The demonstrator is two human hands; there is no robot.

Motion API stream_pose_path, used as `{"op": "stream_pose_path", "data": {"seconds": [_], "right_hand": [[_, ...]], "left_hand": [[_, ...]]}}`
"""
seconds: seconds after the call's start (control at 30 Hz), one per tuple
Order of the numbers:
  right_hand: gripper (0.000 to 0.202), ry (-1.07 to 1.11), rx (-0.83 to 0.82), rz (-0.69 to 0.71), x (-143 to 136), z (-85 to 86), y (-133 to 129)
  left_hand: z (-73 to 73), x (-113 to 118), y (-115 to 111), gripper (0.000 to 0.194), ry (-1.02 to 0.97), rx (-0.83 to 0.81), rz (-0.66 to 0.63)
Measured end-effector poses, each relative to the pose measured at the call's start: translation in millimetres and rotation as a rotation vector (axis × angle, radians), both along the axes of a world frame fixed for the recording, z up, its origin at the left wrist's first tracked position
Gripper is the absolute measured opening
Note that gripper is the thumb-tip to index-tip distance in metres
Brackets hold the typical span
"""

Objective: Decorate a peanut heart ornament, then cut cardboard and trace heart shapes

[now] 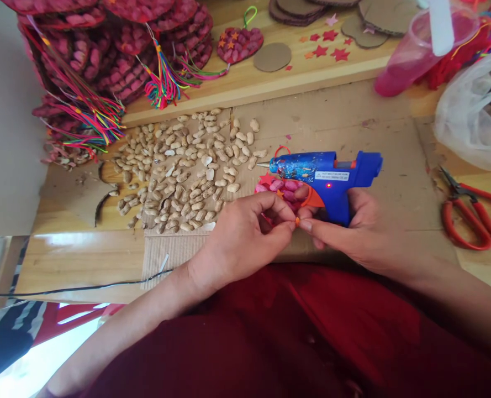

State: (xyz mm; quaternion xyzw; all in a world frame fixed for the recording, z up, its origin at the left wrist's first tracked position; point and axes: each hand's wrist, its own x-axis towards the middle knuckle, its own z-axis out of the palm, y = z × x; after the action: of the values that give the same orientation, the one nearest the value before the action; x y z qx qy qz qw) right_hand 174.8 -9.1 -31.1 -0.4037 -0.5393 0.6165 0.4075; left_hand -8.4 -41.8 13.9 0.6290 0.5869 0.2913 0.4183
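Observation:
My left hand (253, 229) pinches a tiny orange piece (297, 221) between thumb and fingers. The thumb of my right hand (344, 229) meets the same piece from the other side. A blue glue gun (332, 179) with a lit red light lies across my right hand, its handle against the fingers and its nozzle pointing left. Beneath the gun and partly hidden by my hands is a pink peanut-covered ornament (280, 188) with red and orange stars and a red loop at its top.
Many peanuts (187, 182) spread over cardboard at the left. Red-handled scissors (469, 213) lie at the right, below a plastic bag (473, 121). A pink cup (411, 55), loose stars (330, 36), a cardboard disc (272, 57) and stacked ornaments (125, 50) line the back. A cable (83, 287) runs front left.

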Motion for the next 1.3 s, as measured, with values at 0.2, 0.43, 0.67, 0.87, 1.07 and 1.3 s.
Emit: {"op": "stream_pose_path", "data": {"seconds": [0.2,0.43,0.67,0.87,1.07,1.3], "right_hand": [[0.023,-0.018,0.0,0.055,2.6,-6.0,0.6],[0.023,-0.055,-0.015,0.044,7.2,-4.6,2.6],[0.026,-0.167,0.064,-0.047,11.3,-13.4,9.3],[0.027,-0.197,0.065,-0.042,10.2,-11.7,11.8],[0.026,-0.25,0.117,-0.05,11.1,-10.2,11.4],[0.025,-0.274,0.132,-0.022,12.5,-6.8,12.1]], "left_hand": [[0.8,2.3,-0.8,0.005,-0.001,0.002,0.029],[4.1,-17.5,0.1,0.002,-0.018,-0.015,0.095],[5.5,-49.9,-1.4,0.008,0.075,-0.053,0.185],[-1.0,-42.8,4.5,0.011,0.096,-0.095,0.135],[-3.4,-37.6,7.7,0.014,0.123,-0.105,0.137],[-5.3,-35.2,8.1,0.012,0.133,-0.084,0.164]]}}
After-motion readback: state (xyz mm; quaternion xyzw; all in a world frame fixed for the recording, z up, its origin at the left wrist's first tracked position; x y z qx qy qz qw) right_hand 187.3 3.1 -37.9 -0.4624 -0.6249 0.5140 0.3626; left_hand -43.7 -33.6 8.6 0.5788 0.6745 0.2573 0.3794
